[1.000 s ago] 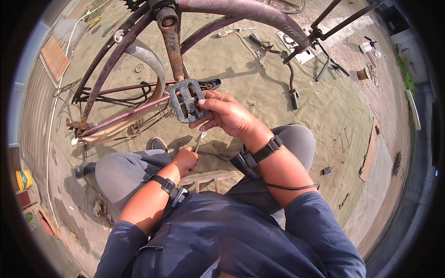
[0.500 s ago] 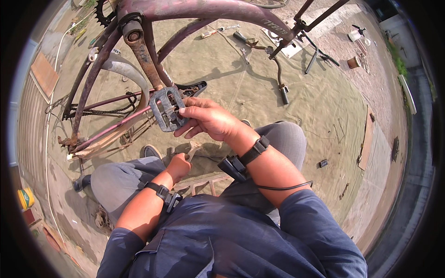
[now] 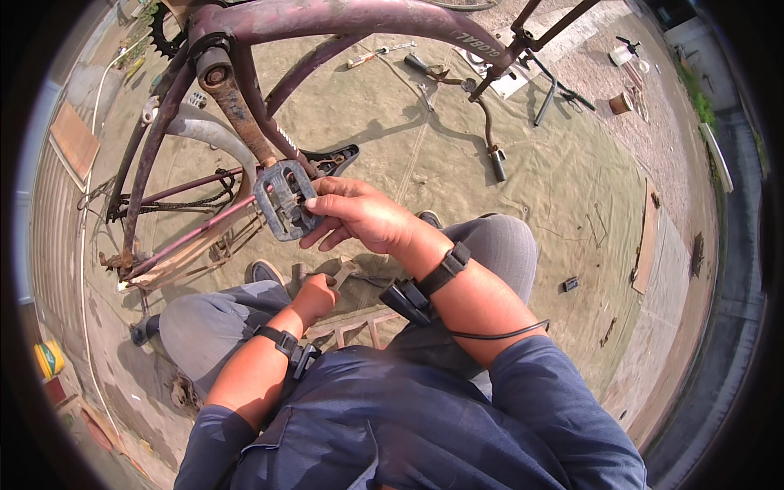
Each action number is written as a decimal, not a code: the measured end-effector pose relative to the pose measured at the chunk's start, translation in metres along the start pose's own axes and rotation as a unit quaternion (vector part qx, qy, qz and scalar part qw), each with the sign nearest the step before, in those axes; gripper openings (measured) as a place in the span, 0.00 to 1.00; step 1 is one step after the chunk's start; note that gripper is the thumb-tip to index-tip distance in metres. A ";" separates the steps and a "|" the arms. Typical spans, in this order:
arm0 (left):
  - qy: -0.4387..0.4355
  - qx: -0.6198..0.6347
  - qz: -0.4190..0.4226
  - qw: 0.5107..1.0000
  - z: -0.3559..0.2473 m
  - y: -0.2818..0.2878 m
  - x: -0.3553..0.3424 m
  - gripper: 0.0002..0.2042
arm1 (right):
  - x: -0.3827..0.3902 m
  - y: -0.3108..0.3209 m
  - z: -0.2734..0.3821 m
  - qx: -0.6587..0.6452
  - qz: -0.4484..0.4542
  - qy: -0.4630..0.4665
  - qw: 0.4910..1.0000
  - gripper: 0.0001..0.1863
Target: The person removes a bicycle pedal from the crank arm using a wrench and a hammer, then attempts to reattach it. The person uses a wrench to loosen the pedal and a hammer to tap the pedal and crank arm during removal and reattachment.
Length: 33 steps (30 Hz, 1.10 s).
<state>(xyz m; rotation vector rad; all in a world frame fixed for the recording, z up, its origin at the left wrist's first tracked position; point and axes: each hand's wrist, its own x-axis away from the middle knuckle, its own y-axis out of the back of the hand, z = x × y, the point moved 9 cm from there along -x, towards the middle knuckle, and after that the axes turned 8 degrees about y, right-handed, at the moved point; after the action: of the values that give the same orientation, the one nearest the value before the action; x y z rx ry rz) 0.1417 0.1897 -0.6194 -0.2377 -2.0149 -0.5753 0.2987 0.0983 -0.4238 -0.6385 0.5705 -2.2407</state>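
The rusty crank arm (image 3: pixel 238 106) of the purple bicycle frame (image 3: pixel 310 26) hangs down to a worn grey pedal (image 3: pixel 276 219). My right hand (image 3: pixel 353 214) holds the pedal by its right side, thumb on its cage and other fingers curled behind and below it. Lower down, between my knees, my left hand (image 3: pixel 314 296) is closed round a metal wrench, now mostly hidden by the fingers and hard to make out.
A rusty handlebar (image 3: pixel 490 122) and small tools lie on the green tarp (image 3: pixel 555 180). A black saddle (image 3: pixel 335 157) is behind the pedal. Wooden boards (image 3: pixel 77 139) lie left, a cardboard strip (image 3: pixel 645 237) right, a yellow container (image 3: pixel 49 359) lower left.
The bicycle, crank and pedal have shifted left and downward in view, with my right hand staying on the pedal. My left hand has moved slightly, and its wrench is less visible.
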 end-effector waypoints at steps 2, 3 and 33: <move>-0.011 -0.009 -0.002 1.000 -0.001 0.000 -0.001 0.21 | 0.000 0.000 0.000 0.001 0.000 0.001 1.000 0.21; -0.014 -0.018 -0.002 1.000 -0.002 0.000 -0.001 0.21 | -0.001 0.000 0.000 0.001 0.001 0.003 1.000 0.21; 0.018 0.039 0.017 0.999 -0.004 -0.001 -0.004 0.21 | -0.001 -0.001 0.000 -0.001 -0.001 0.003 1.000 0.21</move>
<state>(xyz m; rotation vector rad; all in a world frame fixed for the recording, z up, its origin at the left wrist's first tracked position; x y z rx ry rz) 0.1462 0.1873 -0.6216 -0.2130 -1.9900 -0.4745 0.2987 0.0994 -0.4239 -0.6343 0.5750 -2.2438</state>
